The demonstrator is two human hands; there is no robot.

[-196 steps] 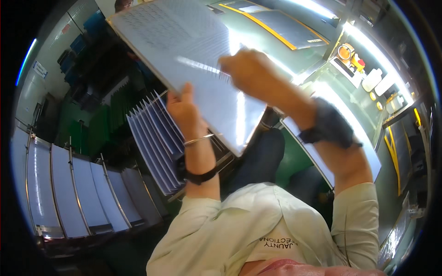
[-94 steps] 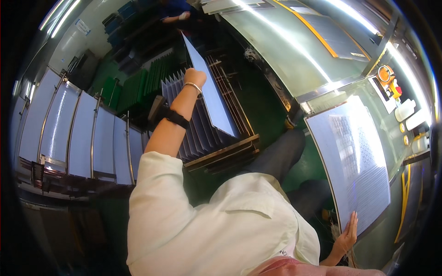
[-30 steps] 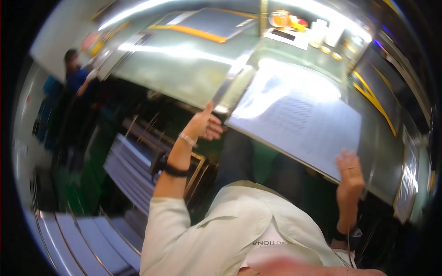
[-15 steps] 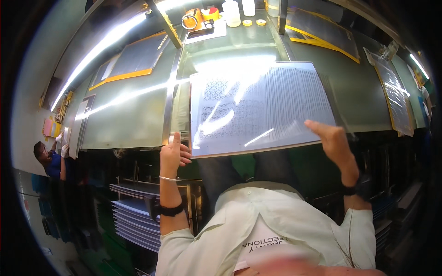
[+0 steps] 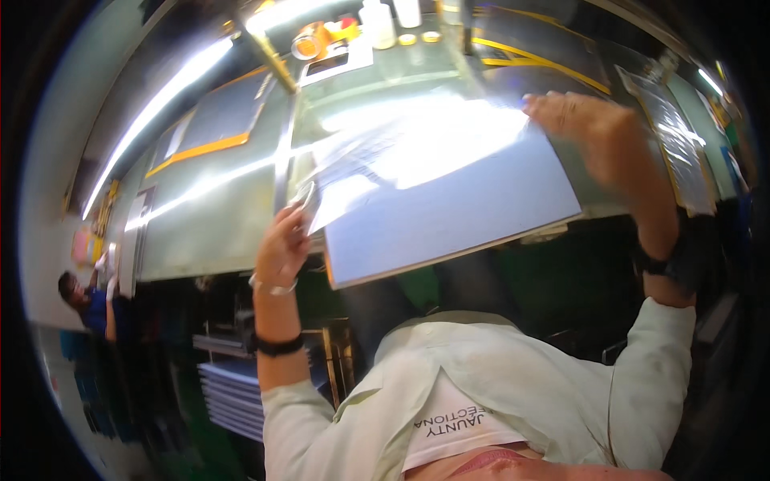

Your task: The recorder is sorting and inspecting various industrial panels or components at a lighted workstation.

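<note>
since half a second ago, both hands have shifted on the big flat grey metal sheet [image 5: 449, 192], and the sheet now tips up more at its near edge. the left hand [image 5: 282, 240] pinches the sheet's left edge, fingers pressed together on it. the right hand [image 5: 597, 128] is on the far right corner of the sheet, but it is blurry, so i cannot tell if it grips or just presses. the sheet sits between the two hands, over the long shiny metal desk [image 5: 216, 216], with its near edge sticking out past the desk's edge. one sheet is in the hands. low on the left, a rack [image 5: 233, 393] holds a stack of more flat sheets, too many and too close to count. at the far end of the desk stands one white bottle [image 5: 377, 12] beside a round orange thing [image 5: 307, 44]. another person in a blue top [image 5: 88, 301] is far off on the left.
</note>
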